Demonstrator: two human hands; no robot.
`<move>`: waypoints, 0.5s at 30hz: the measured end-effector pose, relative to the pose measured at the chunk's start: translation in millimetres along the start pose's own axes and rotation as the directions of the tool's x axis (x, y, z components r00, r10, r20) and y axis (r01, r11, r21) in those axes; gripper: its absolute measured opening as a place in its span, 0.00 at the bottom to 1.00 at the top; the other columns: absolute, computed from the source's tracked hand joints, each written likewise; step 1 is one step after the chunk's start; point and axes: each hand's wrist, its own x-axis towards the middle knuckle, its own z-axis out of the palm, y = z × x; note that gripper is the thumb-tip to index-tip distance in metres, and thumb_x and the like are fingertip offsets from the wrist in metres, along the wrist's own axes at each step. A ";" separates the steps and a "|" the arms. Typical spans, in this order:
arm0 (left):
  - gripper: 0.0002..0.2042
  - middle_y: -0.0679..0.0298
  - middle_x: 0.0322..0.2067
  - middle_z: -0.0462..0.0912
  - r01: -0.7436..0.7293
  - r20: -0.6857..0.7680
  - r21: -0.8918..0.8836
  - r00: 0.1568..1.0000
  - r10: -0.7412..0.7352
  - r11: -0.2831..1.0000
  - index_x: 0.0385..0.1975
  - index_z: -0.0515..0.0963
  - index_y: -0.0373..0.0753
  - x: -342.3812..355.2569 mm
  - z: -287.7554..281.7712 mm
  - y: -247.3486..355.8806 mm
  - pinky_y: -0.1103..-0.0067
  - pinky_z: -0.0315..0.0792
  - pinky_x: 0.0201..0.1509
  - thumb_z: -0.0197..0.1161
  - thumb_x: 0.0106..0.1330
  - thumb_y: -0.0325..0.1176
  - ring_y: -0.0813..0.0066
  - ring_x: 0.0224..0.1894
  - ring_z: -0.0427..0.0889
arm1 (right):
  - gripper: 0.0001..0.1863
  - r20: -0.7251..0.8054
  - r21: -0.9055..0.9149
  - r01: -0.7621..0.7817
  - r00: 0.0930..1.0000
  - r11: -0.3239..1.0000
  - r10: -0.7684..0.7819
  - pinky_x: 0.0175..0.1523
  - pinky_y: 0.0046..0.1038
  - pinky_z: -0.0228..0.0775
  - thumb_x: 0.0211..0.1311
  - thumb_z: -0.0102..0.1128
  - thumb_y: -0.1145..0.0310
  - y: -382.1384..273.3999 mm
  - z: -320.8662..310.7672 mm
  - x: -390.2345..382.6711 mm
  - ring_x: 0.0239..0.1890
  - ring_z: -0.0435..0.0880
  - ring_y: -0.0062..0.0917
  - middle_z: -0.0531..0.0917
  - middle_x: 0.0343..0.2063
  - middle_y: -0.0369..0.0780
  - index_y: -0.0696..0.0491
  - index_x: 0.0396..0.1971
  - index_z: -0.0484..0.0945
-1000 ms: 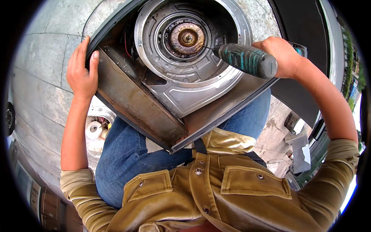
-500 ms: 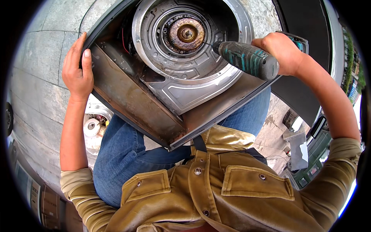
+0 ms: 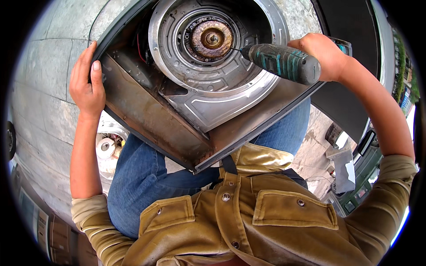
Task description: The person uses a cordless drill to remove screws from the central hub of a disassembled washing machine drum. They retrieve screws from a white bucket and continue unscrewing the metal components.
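Note:
A dark-edged metal housing (image 3: 155,116) rests across my thighs, its open side facing up. Inside it sits a round silvery fan casing (image 3: 235,104), with a rusty, greasy hub (image 3: 222,33) at its centre. My left hand (image 3: 87,86) grips the housing's left edge, thumb over the rim and fingers along the outside. In my right hand (image 3: 323,56) is a black and teal cordless drill (image 3: 282,62), its handle wrapped by my fingers. The drill points left, and its thin bit reaches the right margin of the hub. Whether the tip is in a screw is too small to tell.
Left of my leg stands a pale bucket (image 3: 106,164) with a white roll and small parts. A large black panel (image 3: 344,102) lies to the right. Beyond it are a dark cylindrical part (image 3: 333,134) and a green case (image 3: 366,173). Grey paving (image 3: 44,84) spreads at left.
The housing has shifted very slightly left in view. The drill's body has risen a little, its bit staying at the hub's right margin. Both hands keep their holds.

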 end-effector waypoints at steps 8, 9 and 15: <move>0.17 0.55 0.50 0.83 0.004 0.001 -0.020 1.000 -0.004 1.000 0.54 0.78 0.36 -0.1 -1.2 0.4 0.72 0.71 0.58 0.49 0.74 0.35 0.59 0.53 0.81 | 0.16 0.014 -0.007 0.002 1.000 1.000 -0.002 0.42 0.39 0.79 0.41 0.71 0.64 -1.3 -3.1 3.8 0.35 0.85 0.44 0.84 0.28 0.50 0.56 0.31 0.83; 0.17 0.55 0.50 0.83 0.005 0.001 -0.026 1.000 -0.005 1.000 0.54 0.78 0.36 0.0 -1.0 0.5 0.72 0.71 0.58 0.49 0.74 0.36 0.59 0.53 0.81 | 0.16 0.012 -0.012 0.006 1.000 1.000 -0.006 0.42 0.38 0.79 0.41 0.71 0.64 -0.9 -2.8 3.8 0.34 0.85 0.44 0.84 0.28 0.50 0.56 0.31 0.83; 0.17 0.54 0.50 0.83 -0.002 -0.006 -0.029 1.000 0.002 1.000 0.54 0.79 0.36 1.4 -1.3 1.1 0.72 0.71 0.58 0.49 0.74 0.36 0.59 0.53 0.81 | 0.17 0.040 -0.020 -0.006 0.999 1.000 0.007 0.42 0.38 0.79 0.41 0.71 0.63 -2.7 -7.8 6.4 0.35 0.85 0.44 0.84 0.28 0.50 0.56 0.32 0.82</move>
